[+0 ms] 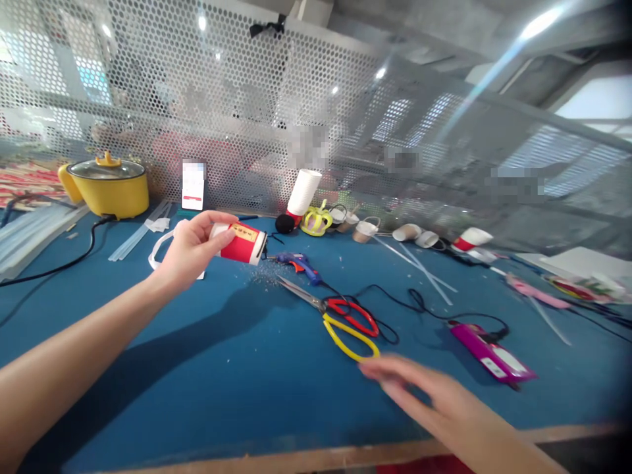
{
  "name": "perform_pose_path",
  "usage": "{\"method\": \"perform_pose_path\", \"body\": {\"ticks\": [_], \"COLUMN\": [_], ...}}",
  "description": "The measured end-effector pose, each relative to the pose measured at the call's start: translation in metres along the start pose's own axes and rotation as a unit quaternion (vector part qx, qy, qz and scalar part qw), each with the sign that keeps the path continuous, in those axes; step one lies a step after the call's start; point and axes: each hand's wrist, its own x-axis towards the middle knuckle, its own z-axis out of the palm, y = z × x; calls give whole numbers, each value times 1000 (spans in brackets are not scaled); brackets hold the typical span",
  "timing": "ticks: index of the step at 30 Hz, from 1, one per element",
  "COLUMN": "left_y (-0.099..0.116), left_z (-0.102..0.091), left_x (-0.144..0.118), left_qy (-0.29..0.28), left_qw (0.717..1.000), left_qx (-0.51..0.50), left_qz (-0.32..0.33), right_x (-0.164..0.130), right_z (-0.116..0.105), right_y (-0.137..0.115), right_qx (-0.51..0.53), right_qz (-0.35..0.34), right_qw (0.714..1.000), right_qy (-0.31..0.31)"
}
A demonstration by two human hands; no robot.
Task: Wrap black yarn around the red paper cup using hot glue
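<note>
While the left hand (190, 247) pinches a red-and-white paper cup (240, 242) on its side above the counter (197, 368), long axis running nine to three, the right hand (424, 395), blurred but seemingly open and flat, hovers just at five o'clock of the scissors (340, 316). Their blades point toward ten o'clock, at the glue gun (299, 262). Farther off at ten o'clock stands a yellow pot (108, 187).

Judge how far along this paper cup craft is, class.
Done: the red-wrapped cup already carries its yellow label. In hand: the left hand holds it tilted, while the right hand is open beside the scissors. Left: several plain cups lie unwrapped by the mesh.
</note>
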Motion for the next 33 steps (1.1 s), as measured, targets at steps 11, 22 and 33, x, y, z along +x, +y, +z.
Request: {"method": "perform_pose_path", "body": {"ticks": [11,22,33], "left_y": [-3,-4,-12], "left_z": [14,15,7], "left_x": [-21,-21,-10], "left_qy": [-75,-173,-84], "left_qw": [988,982,994], "left_qx": [93,63,23], "left_qz": [103,-34,-68], "right_x": [132,125,120], "right_z": [52,55,8], "right_y": [-143,-134,-114], "right_qx": [602,482,-110], "right_qz": [-1,-70,-135], "right_qw": [792,870,973], "right_qy": [-100,-77,151]}}
